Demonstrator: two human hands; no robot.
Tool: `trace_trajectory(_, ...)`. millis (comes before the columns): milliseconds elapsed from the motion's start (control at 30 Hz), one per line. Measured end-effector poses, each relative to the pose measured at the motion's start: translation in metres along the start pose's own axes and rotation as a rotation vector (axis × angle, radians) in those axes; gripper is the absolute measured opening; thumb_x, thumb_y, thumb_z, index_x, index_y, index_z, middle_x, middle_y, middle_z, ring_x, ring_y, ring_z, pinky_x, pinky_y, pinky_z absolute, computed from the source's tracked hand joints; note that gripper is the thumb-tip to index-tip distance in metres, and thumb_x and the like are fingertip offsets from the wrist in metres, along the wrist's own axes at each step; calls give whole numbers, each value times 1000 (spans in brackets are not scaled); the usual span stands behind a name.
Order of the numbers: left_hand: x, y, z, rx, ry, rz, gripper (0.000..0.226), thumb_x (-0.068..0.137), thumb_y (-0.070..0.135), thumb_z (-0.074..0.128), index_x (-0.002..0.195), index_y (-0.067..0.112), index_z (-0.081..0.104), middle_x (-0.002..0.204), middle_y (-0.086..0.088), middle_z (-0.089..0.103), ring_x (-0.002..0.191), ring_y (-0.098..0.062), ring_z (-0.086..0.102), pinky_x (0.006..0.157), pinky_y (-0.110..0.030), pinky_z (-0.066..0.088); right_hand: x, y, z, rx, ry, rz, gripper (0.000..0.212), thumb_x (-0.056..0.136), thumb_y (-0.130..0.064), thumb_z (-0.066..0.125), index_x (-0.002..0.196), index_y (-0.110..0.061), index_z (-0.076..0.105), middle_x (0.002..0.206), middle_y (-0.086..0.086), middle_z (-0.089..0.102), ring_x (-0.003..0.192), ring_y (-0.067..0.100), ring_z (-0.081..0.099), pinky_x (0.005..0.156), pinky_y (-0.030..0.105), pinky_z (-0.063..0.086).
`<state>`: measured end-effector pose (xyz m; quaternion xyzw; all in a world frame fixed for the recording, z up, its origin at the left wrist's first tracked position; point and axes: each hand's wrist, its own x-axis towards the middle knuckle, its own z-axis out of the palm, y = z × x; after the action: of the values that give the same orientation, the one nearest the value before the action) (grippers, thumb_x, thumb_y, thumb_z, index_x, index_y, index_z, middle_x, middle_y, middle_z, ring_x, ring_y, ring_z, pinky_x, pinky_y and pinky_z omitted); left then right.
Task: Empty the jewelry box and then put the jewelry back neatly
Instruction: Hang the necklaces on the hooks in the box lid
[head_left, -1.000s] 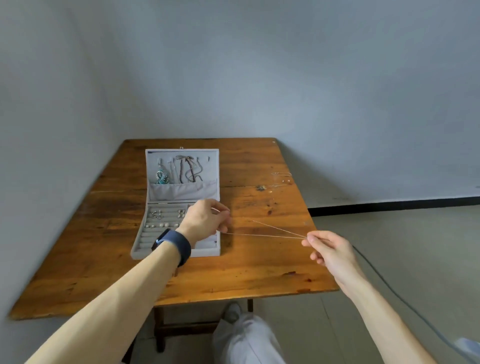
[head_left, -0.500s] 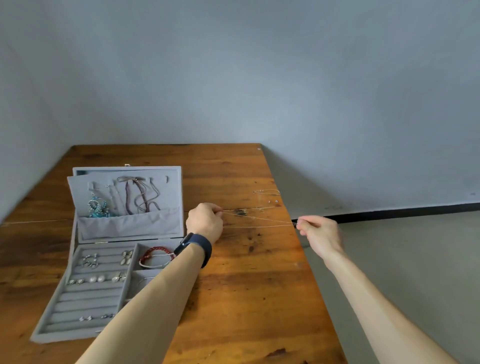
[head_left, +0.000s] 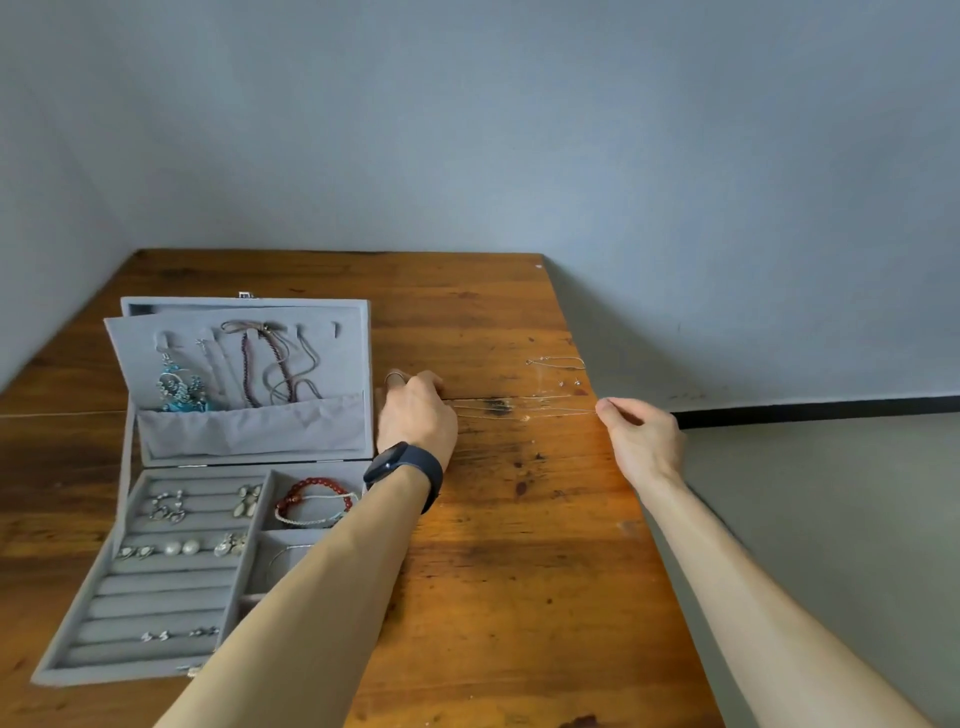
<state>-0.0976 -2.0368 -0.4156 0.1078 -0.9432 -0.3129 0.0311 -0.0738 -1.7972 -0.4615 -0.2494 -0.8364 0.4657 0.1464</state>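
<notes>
A grey velvet jewelry box (head_left: 78, 639) stands open at the left of the wooden table (head_left: 519, 597). Its lid (head_left: 343, 364) holds hanging necklaces and blue earrings (head_left: 179, 389). Earrings lie in the ring rows, and a red bead bracelet (head_left: 311, 491) sits in a right compartment. A thin silver chain necklace (head_left: 524, 408) is stretched low over the table between both hands. My left hand (head_left: 415, 415), with a dark watch on its wrist, pinches one end just right of the lid. My right hand (head_left: 641, 436) pinches the other end at the table's right edge.
Another fine chain (head_left: 556, 362) and small studs (head_left: 569, 383) lie on the table just beyond the stretched necklace. The table's right edge (head_left: 654, 545) drops off to a grey floor (head_left: 831, 519). A grey wall runs behind the table.
Both hands have carried the stretched necklace away from the box toward the far right of the table and lowered it to the surface. The camera has moved closer to the table.
</notes>
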Motion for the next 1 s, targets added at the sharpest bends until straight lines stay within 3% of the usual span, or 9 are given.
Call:
trace_trajectory(67, -1, 0, 1, 6, 24, -1, 41, 92, -5, 45, 121, 18, 62, 130, -11, 46, 94, -25, 48, 73, -33, 48, -2, 0, 0, 9, -5, -4, 23, 93, -40, 67, 109, -25, 76, 104, -13, 68, 101, 8, 55, 87, 24, 42)
trace_trajectory(200, 3, 0, 4, -9, 31, -4, 40, 89, -8, 44, 116, 17, 60, 128, -10, 44, 108, -29, 53, 75, -36, 55, -3, -2, 2, 4, -17, -20, 19, 94, -40, 66, 107, -29, 74, 101, -14, 66, 101, 9, 56, 82, 24, 42)
trace_trajectory(333, 4, -3, 7, -30, 28, 12, 41, 90, -8, 44, 118, 18, 59, 131, -9, 43, 94, -24, 53, 75, -35, 56, -3, -2, 3, -13, -13, -34, 19, 95, -41, 64, 108, -29, 73, 102, -13, 66, 99, 8, 56, 75, 20, 39)
trace_trajectory(433, 5, -4, 6, -23, 32, 17, 41, 92, -8, 42, 118, 17, 60, 131, -10, 45, 91, -21, 49, 76, -34, 53, -4, -2, 3, -11, -30, -30, 23, 95, -45, 62, 109, -29, 72, 103, -13, 65, 100, 9, 55, 80, 23, 40)
trace_trajectory(600, 1, 2, 1, 51, -30, 20, 41, 93, 2, 43, 127, 19, 58, 133, -12, 51, 124, -31, 45, 92, -41, 50, -12, -7, -8, -54, -40, -34, 21, 100, -37, 57, 114, -28, 70, 114, -7, 67, 100, 8, 52, 83, 24, 42)
trace_trajectory(700, -19, 8, -2, 155, -80, 108, 49, 93, 12, 43, 141, 20, 48, 147, -10, 46, 135, -31, 38, 102, -44, 43, -34, -10, -21, -98, -55, -64, 22, 101, -29, 57, 121, -27, 67, 117, -7, 67, 102, 8, 58, 73, 12, 41)
trace_trajectory(867, -88, -5, -6, 232, -139, 303, 53, 96, 24, 43, 149, 27, 38, 158, -4, 34, 145, -27, 29, 114, -45, 34, -106, -17, -44, -220, -123, -209, 29, 99, -28, 58, 128, -31, 62, 131, -8, 63, 123, 15, 57, 98, 27, 43)
trace_trajectory(1000, -153, -38, -17, 257, -180, 392, 53, 100, 34, 41, 152, 32, 33, 163, 1, 27, 151, -22, 19, 122, -41, 23, -178, -18, -61, -269, -167, -364, 29, 97, -30, 60, 127, -31, 63, 129, -12, 64, 124, 11, 55, 100, 18, 34)
